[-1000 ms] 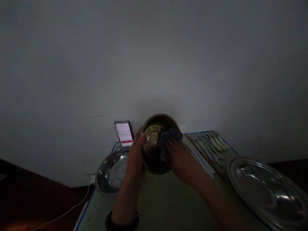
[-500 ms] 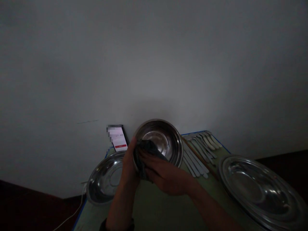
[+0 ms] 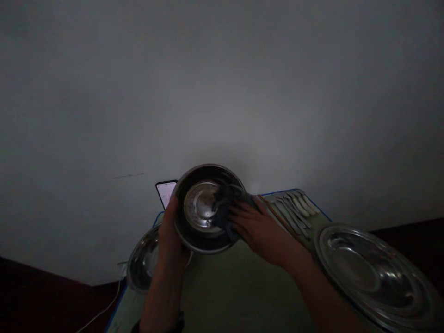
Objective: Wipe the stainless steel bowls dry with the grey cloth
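Note:
A round stainless steel bowl point(image 3: 199, 203) is held up above the table, its inside tilted toward me. My left hand point(image 3: 169, 231) grips its left rim, thumb on the edge and the other fingers hidden behind. A dark cloth point(image 3: 224, 208) lies against the inner right wall of the bowl, bunched under the fingers of my right hand point(image 3: 253, 229), which presses it there. Behind my left forearm a second steel bowl point(image 3: 140, 263) rests on the table, partly covered.
On the green table point(image 3: 239, 296), several spoons and forks point(image 3: 294, 210) lie at the back right, beside a thin brown stick point(image 3: 275, 212). Wide steel plates point(image 3: 357, 268) sit at the right. A phone point(image 3: 165, 192) leans on the wall; a white cable point(image 3: 107, 307) hangs at left.
The bowl has shifted left and turned more to face me. My right hand has moved the cloth from the bowl's left side to its right side.

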A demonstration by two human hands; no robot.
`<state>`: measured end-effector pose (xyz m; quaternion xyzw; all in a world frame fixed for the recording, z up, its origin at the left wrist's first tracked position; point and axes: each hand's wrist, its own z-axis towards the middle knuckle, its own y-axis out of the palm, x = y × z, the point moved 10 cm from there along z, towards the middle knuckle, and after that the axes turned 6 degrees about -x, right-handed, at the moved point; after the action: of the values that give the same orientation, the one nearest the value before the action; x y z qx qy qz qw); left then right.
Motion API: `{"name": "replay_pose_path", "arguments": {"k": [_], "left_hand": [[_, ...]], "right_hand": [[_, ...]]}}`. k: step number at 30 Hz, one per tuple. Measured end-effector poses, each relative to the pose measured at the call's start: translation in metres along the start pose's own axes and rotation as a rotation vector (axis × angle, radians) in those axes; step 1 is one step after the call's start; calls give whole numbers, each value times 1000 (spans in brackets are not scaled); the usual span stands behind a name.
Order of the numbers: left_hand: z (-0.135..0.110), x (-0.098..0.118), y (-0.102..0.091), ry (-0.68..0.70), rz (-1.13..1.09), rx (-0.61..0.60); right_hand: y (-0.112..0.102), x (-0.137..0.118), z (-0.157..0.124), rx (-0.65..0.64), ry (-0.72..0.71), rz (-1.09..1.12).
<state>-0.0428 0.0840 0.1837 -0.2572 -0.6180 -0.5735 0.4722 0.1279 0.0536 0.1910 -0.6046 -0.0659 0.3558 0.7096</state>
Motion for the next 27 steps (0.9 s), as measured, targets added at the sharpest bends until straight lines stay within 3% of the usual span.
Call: {"name": "replay_pose_path", "arguments": {"k": [3,6,9,11,17,19,22,24,27], "left_hand": [[-3,0,-1,-26,9,37],[-6,6,-5,0,13,90],[-5,7,-2,10,-21,46],[-4,4,2,-8,-37,7],[-3,-2,8,-39,-45,-43],[-1,-1,5,-28,-40,-33],[3,-2,0,-37,-37,-22],[5,-1,-2,-39,-42,-16],[7,0,-4,-38,-52,-2]], "right_hand": [[-17,4,1,168,-45,-83],[-41,6,-7,417,-104,-36],[-60,25,-22,686,16,70],[-59,38,-25,735,106,127],[-50,52,-22,686,249,145],[-47,49,-19,561,208,130],[-27,38,-15,203,37,173],[-16,33,-20,42,-27,191],[-23,33,-21,91,-24,150]]}}
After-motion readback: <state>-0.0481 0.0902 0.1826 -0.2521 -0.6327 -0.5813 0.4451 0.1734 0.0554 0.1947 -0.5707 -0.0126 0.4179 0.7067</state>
